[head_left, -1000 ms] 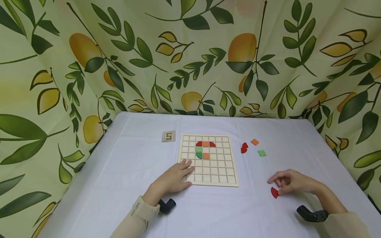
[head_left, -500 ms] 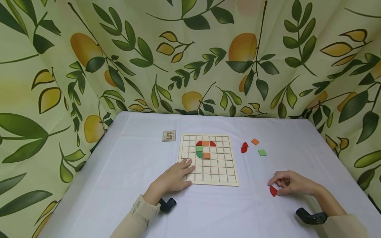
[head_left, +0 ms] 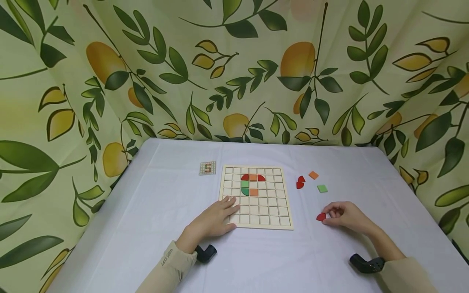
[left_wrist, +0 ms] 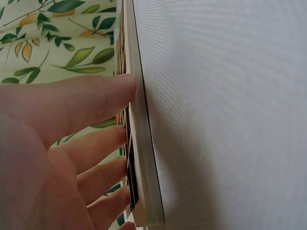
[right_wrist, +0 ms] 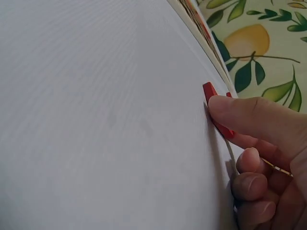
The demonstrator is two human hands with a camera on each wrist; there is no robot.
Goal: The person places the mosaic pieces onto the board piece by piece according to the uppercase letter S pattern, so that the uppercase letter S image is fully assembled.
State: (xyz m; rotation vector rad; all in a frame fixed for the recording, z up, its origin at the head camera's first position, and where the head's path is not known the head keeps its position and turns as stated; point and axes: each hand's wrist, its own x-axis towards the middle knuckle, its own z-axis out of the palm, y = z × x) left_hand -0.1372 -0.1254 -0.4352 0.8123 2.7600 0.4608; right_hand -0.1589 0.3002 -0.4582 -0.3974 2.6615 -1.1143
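A wooden grid board (head_left: 271, 209) lies on the table, with red, orange and green tiles set in several of its cells. My left hand (head_left: 214, 217) rests on the board's lower left corner, fingers spread; in the left wrist view the thumb (left_wrist: 110, 93) touches the board's edge (left_wrist: 144, 158). To the right of the board, my right hand (head_left: 346, 215) pinches a red quarter-circle tile (head_left: 321, 217) between thumb and forefinger. The right wrist view shows that red tile (right_wrist: 218, 120) close to the cloth, the other fingers curled.
Two red tiles (head_left: 300, 182), an orange square tile (head_left: 313, 175) and a green square tile (head_left: 322, 188) lie right of the board. A small pattern card (head_left: 207, 168) lies to its left. A leaf-and-fruit curtain (head_left: 234, 73) hangs behind the white-clothed table (head_left: 165, 179).
My right hand has moved left and away from me toward the board, carrying the red tile, which has turned in the fingers. The left hand has stayed in place on the board.
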